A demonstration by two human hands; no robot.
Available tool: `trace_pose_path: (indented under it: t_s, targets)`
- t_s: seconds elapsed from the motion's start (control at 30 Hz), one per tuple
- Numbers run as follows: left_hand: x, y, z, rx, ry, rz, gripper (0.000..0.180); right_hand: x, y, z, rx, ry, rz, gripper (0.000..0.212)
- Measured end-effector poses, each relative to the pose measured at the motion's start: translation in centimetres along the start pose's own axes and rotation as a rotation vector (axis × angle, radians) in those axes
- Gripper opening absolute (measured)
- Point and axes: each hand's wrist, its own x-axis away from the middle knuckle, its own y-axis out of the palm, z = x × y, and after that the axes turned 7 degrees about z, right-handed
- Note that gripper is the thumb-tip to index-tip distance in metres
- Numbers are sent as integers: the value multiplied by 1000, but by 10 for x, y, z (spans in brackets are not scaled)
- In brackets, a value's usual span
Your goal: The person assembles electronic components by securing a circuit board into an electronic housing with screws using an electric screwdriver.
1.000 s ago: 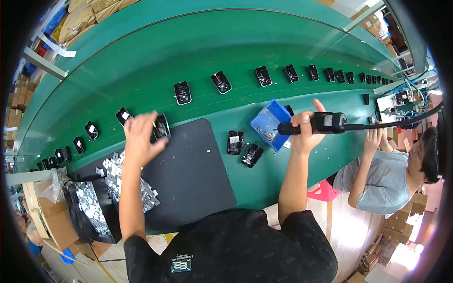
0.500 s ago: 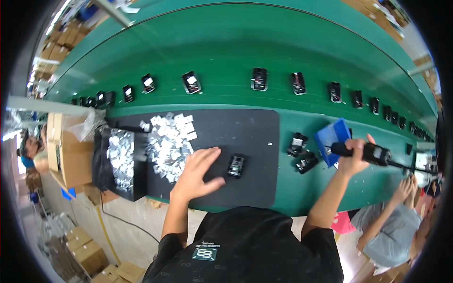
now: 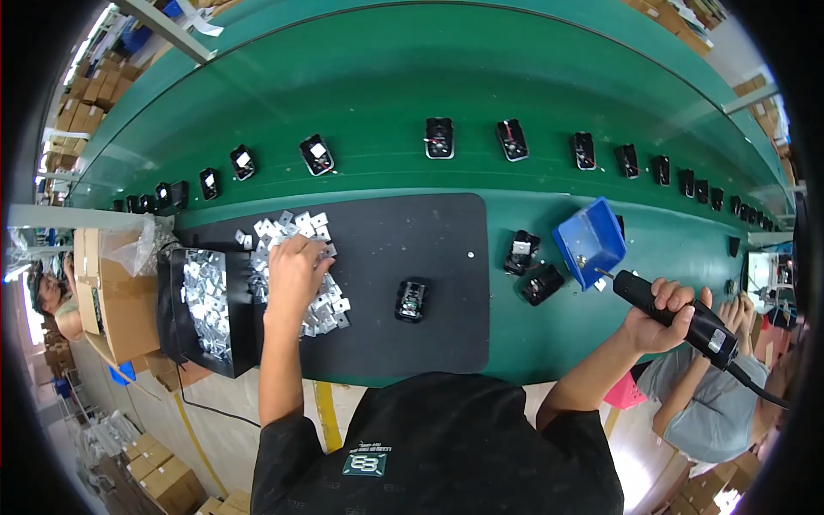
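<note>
Your left hand [image 3: 294, 262] is down on the pile of metal plates [image 3: 296, 266] at the left end of the black mat [image 3: 403, 257], fingers curled together into the plates; cannot tell if one is pinched. Your right hand [image 3: 661, 313] is clamped round a black electric screwdriver [image 3: 678, 316], held off the tabletop's near right edge, tip aimed at the blue bin [image 3: 592, 240]. The bin sits just right of the mat, tilted. Two black parts [image 3: 532, 268] lie between mat and bin, close together. One black part [image 3: 412, 300] lies alone on the mat, near its near edge, well apart from your left hand. A black tray [image 3: 206, 309] with more plates sits just left of the mat at the tabletop's near left edge, a cardboard box [image 3: 112, 292] with clear plastic beside it. A row of black parts [image 3: 439, 137] runs along the green belt [image 3: 412, 77] behind the mat. Another person [image 3: 730, 403] in a grey top is at your right.
</note>
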Motion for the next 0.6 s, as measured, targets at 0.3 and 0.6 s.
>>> trace_pose_path:
  t_s: [0.3,0.6]
  targets:
    - [-2,2,34,320,44,-9,22,3,3,-15,-65,-3,-38,39]
    - [11,6,89,694,-15,-114,17,5,6,-4,-128,67,-51,44]
